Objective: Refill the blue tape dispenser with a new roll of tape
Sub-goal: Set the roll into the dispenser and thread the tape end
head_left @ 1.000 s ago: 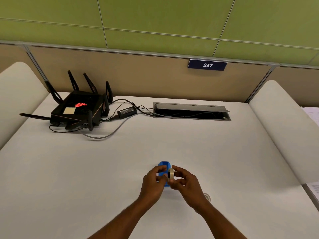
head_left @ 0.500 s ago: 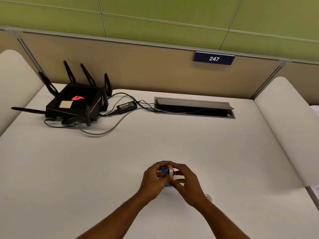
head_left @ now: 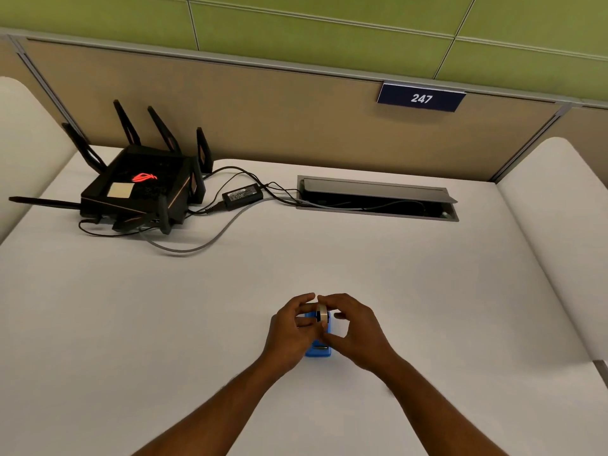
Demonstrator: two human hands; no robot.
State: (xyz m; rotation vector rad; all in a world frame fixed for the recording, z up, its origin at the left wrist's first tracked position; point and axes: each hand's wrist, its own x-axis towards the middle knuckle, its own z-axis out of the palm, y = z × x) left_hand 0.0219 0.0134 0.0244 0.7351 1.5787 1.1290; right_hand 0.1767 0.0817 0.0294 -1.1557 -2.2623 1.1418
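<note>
The blue tape dispenser (head_left: pixel 317 351) stands on the white desk (head_left: pixel 296 264), near its front middle, mostly hidden by my hands. A pale roll of tape (head_left: pixel 322 314) stands on edge over the dispenser's top. My left hand (head_left: pixel 291 329) wraps the dispenser's left side, fingertips at the roll. My right hand (head_left: pixel 353 330) curls over the right side, with its fingers pinching the roll from above. Whether the roll sits inside the dispenser's slot is hidden.
A black router (head_left: pixel 138 189) with antennas sits at the back left, with a power brick (head_left: pixel 242 194) and cables running to an open cable tray (head_left: pixel 375 199) at the back. Padded white dividers flank the desk. A partition wall carries a sign 247 (head_left: pixel 421 98).
Both hands have closed in around the dispenser, and the roll now sits lower between my fingertips over it. The small clear ring that lay right of my right wrist is out of sight.
</note>
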